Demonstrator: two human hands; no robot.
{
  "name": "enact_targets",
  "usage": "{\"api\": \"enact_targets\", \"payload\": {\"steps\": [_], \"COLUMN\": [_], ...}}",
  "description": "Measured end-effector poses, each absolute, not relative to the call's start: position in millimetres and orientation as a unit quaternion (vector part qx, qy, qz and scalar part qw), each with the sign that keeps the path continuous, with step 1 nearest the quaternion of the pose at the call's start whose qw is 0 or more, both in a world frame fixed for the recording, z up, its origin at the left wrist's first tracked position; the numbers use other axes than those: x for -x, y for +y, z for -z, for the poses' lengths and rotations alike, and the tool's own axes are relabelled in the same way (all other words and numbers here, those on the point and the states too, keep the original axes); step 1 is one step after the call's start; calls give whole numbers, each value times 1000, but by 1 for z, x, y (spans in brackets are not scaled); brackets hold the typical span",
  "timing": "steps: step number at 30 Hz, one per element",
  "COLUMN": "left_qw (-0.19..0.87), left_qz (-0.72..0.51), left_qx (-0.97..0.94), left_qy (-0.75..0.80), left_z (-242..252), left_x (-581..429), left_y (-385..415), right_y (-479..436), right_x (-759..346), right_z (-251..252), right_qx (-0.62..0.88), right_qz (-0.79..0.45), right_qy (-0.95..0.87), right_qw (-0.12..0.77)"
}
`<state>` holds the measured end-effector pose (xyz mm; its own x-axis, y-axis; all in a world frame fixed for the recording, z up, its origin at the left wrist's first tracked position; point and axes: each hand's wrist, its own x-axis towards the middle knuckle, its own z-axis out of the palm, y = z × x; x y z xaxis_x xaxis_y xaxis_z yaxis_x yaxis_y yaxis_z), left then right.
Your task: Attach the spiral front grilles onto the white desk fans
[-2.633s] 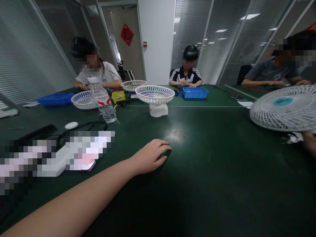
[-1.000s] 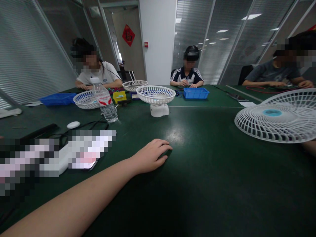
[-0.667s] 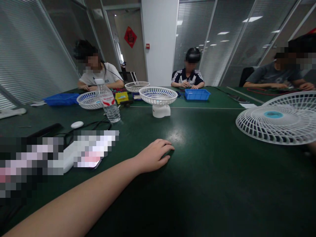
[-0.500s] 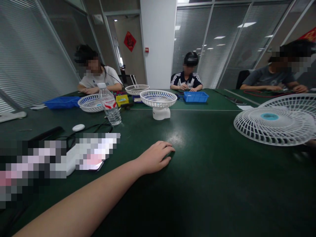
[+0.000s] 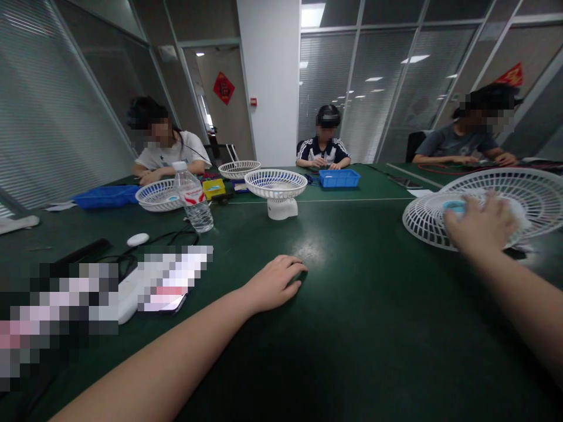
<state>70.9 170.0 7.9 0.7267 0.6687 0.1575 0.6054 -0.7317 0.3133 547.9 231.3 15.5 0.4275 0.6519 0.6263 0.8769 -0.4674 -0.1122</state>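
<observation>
My left hand (image 5: 275,284) lies palm down on the dark green table (image 5: 360,305), fingers loosely flat and holding nothing. My right hand (image 5: 479,227) rests with spread fingers on top of a white round fan grille (image 5: 422,220) at the right, next to its teal hub (image 5: 453,205); the hand is slightly blurred. A second white grille (image 5: 534,187) lies partly under and behind the first.
A white fan head on a base (image 5: 276,183) stands mid-table, with a water bottle (image 5: 193,196), more white grilles (image 5: 156,193), blue trays (image 5: 338,177) and a yellow box (image 5: 214,187) beyond. A phone (image 5: 169,302) and cables lie at the left. Three people sit at the far side.
My right hand has come into view and settled on top of the fan grille, which has come down onto the table. The view tilted up slightly. My left hand stayed put.
</observation>
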Motion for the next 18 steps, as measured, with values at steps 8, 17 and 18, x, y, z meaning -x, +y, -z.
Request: {"api": "enact_targets", "payload": {"steps": [8,17,18], "left_qw": [127,173,178], "left_qz": [-130,-135,-135], "left_qx": [-919,-910,-909], "left_qy": [351,352,352], "left_z": [-10,-13,-13], "left_x": [-71,-70,-70], "left_y": [169,170,171], "right_y": [244,224,225], "right_x": [-520,-562,-564], "right_z": [15,2,3], "right_qx": [779,854,851], "right_qz": [280,157,134], "right_qy": [-558,-362,-335], "right_qw": [61,339,381]}}
